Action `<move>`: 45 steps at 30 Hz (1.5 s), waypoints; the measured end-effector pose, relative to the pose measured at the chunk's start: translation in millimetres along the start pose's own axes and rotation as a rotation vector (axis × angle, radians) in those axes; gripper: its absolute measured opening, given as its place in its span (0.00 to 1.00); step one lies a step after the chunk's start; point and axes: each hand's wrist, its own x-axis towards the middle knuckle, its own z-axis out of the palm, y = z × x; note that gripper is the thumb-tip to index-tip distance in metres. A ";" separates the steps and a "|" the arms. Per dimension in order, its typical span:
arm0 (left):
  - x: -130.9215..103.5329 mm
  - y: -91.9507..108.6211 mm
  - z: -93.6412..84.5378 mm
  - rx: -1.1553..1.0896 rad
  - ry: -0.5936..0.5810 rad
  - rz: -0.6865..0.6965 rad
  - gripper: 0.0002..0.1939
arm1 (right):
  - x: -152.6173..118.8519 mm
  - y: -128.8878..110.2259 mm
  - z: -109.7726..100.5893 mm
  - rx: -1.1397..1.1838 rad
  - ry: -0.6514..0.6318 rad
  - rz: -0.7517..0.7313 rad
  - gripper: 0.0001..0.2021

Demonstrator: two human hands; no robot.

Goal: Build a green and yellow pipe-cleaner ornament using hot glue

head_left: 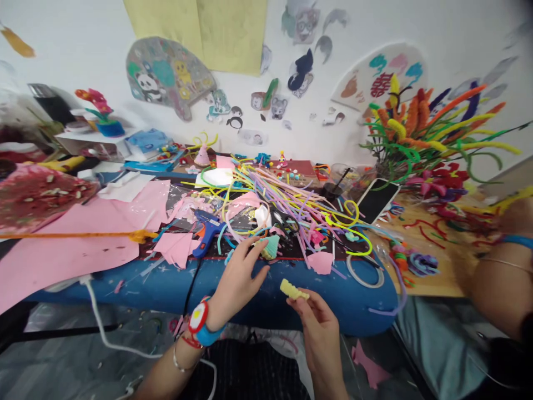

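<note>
My right hand [320,321] pinches a small pale yellow ridged piece [293,289] between thumb and fingers, above the table's blue front edge. Stretched over the table edge is my left hand [242,271], its thumb and fingers apart. Its fingertips lie at a small teal piece with a yellow underside [271,245]; I cannot tell whether they touch it. A blue glue gun [207,230] rests left of that hand. Behind, black-handled scissors [285,221] lie partly under a heap of pastel pipe cleaners [275,189].
Pink sheets [112,219] cover the left side. A phone [378,200] leans at the right, near a bunch of colourful pipe-cleaner flowers [416,125]. A white ring [365,271] lies near the edge. Another person's arm [506,272] reaches in from the right. A white cable [100,319] hangs below.
</note>
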 end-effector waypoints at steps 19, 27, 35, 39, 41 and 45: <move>37.3 -6.9 -17.3 -0.735 -0.344 -0.237 0.16 | 51.7 -38.1 37.1 0.059 -0.358 0.025 0.10; 42.1 -19.0 -10.2 -0.903 -0.328 -0.179 0.13 | 53.8 -45.2 43.8 -0.160 -0.304 -0.070 0.10; 46.0 -21.2 -5.9 -0.905 -0.325 -0.218 0.15 | 62.9 -48.8 41.2 -0.210 -0.284 -0.213 0.05; 46.2 -23.2 -6.5 -0.946 -0.312 -0.231 0.15 | 66.0 -46.3 39.0 -0.156 -0.355 -0.156 0.04; 46.1 -23.2 -7.7 -0.955 -0.311 -0.222 0.14 | 66.4 -45.5 38.4 -0.140 -0.360 -0.139 0.04; 45.1 -23.1 -9.3 -0.976 -0.302 -0.217 0.13 | 66.9 -44.3 37.2 -0.126 -0.351 -0.126 0.05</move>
